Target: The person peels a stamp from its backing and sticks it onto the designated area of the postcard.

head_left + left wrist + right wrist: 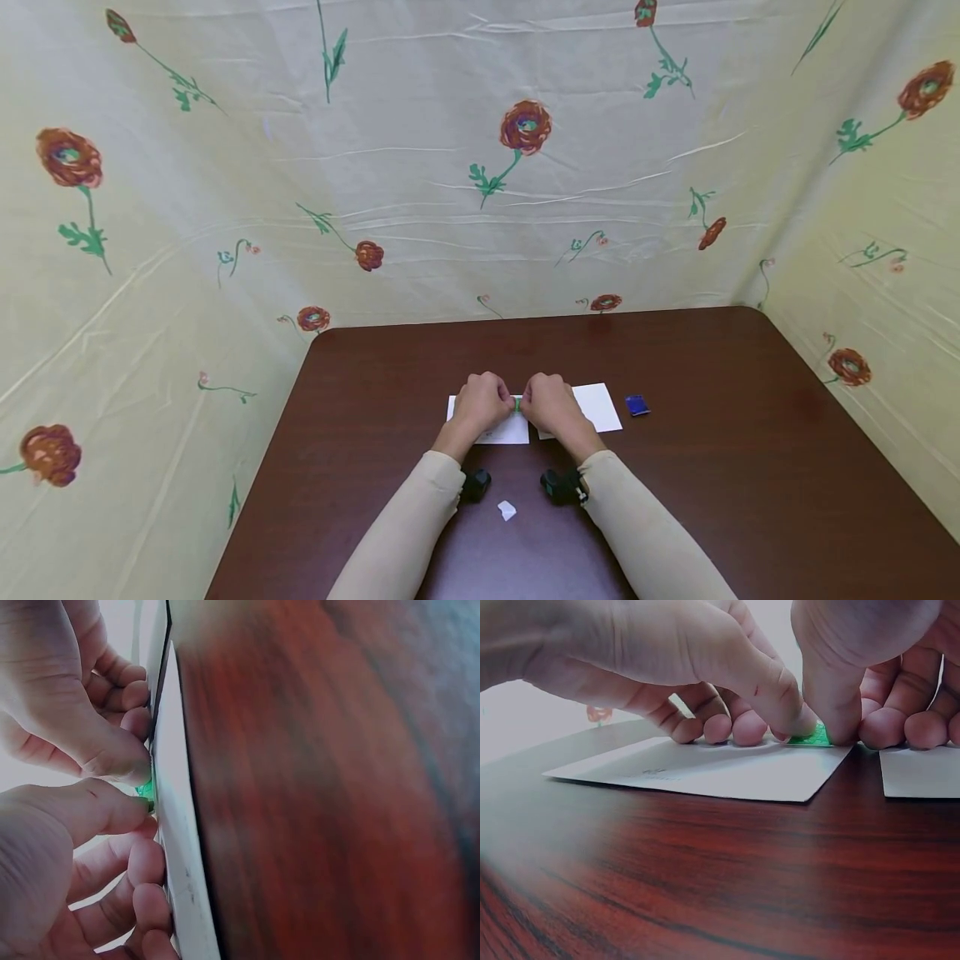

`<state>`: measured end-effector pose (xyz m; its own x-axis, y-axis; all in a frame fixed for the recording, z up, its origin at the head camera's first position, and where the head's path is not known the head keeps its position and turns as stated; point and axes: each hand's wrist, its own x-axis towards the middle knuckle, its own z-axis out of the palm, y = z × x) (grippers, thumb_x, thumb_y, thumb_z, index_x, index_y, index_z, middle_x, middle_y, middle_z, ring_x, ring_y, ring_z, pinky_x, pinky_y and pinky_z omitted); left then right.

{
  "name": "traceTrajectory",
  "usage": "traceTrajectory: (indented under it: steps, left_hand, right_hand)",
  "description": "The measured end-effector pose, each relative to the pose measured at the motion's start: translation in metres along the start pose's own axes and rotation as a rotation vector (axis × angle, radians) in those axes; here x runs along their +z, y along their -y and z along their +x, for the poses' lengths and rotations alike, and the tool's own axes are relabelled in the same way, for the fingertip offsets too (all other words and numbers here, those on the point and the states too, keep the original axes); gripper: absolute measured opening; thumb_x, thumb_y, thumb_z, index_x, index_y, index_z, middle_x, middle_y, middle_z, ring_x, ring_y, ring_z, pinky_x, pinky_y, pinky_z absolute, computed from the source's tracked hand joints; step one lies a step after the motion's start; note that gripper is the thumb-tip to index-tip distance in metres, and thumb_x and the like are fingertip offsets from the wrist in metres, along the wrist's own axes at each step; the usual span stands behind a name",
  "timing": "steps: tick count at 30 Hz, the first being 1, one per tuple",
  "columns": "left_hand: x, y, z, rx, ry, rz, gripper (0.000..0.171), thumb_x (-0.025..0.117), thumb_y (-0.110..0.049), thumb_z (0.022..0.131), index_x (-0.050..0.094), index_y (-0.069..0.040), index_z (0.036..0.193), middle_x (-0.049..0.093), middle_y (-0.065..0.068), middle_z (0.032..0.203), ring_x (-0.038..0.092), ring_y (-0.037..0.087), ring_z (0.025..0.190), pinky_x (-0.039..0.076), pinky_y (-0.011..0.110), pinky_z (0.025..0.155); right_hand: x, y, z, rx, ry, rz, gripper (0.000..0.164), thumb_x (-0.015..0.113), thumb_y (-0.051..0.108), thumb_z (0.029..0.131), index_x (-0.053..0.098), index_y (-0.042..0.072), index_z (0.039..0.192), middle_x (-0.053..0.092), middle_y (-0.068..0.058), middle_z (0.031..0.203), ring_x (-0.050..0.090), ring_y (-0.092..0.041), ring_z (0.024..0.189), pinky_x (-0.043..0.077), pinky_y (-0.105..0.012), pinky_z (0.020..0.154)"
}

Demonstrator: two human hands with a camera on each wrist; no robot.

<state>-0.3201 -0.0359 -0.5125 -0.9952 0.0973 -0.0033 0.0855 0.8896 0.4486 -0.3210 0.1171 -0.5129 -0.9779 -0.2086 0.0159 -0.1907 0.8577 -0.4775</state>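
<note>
Presently, a small green piece (pixel 517 404) is held between the fingertips of the left hand (pixel 478 405) and those of the right hand (pixel 553 406), which are brought very near to each other. The green piece is pinched by the thumb and finger of each hand, with only a narrow part left visible between them. The other fingers of both hands are curled. The green piece is seen just at the right edge of the left paper (pixel 506 432), but whether this paper is touched by it cannot be told.

Some small dark marks are carried by the left paper, which is partly covered by the left fingers. To the right of it, past a narrow gap, the right paper (pixel 597 407) is placed, partly hidden by the right hand. Farther to the right of the right fingers, a blue packet (pixel 637 406) is seen on the brown table (pixel 375 379). On the near side of the fingers, between the two wrists, a white scrap (pixel 507 510) is found. Beyond the fingers, behind the table, a flowered cloth (pixel 420 183) is hung.
</note>
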Motion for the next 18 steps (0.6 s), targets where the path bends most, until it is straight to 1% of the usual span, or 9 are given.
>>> traceTrajectory:
  steps: [3,9,13,15,18]
  left_hand:
    - [-0.0007,-0.0002,-0.0006,0.004,-0.004,0.006,0.018,0.076,-0.024,0.080,0.065,-0.020,0.067,0.062,-0.004,0.069,0.058,0.015,0.061,0.046,0.031,0.056]
    - [0.0012,-0.0006,-0.0006,0.014,-0.001,0.003,0.019,0.080,-0.025,0.081,0.063,-0.015,0.081,0.060,0.000,0.075,0.057,0.019,0.065,0.045,0.032,0.058]
    - [0.0024,-0.0010,-0.0001,0.038,-0.001,0.003,0.012,0.077,-0.019,0.082,0.066,-0.016,0.079,0.061,-0.001,0.074,0.057,0.019,0.065,0.044,0.033,0.057]
    - [0.0022,-0.0014,0.0002,0.045,-0.001,0.005,0.011,0.076,-0.017,0.082,0.067,-0.019,0.076,0.062,-0.002,0.074,0.057,0.019,0.065,0.045,0.034,0.057]
    - [0.0005,-0.0020,0.0003,0.054,0.002,0.001,0.010,0.076,-0.017,0.082,0.069,-0.019,0.076,0.064,-0.001,0.076,0.058,0.020,0.067,0.046,0.035,0.059]
  right_hand:
    - [-0.0006,0.0007,0.0001,0.000,-0.006,-0.002,0.023,0.069,0.015,0.082,0.063,0.018,0.060,0.059,0.003,0.061,0.056,-0.017,0.059,0.044,-0.031,0.056]
    - [0.0002,0.0011,0.0012,-0.019,-0.043,-0.010,0.019,0.074,0.014,0.079,0.064,0.017,0.063,0.060,0.002,0.064,0.056,-0.019,0.060,0.046,-0.033,0.056]
    - [0.0023,0.0003,0.0030,-0.050,-0.057,-0.029,0.015,0.073,0.013,0.079,0.066,0.019,0.067,0.060,0.003,0.066,0.056,-0.019,0.061,0.045,-0.033,0.054]
    - [0.0029,-0.0001,0.0038,-0.062,-0.055,-0.041,0.014,0.071,0.014,0.079,0.067,0.021,0.068,0.061,0.004,0.067,0.056,-0.019,0.061,0.044,-0.033,0.054]
    - [0.0028,-0.0010,0.0048,-0.078,-0.055,-0.060,0.013,0.070,0.015,0.079,0.068,0.023,0.069,0.061,0.005,0.068,0.056,-0.019,0.062,0.044,-0.033,0.053]
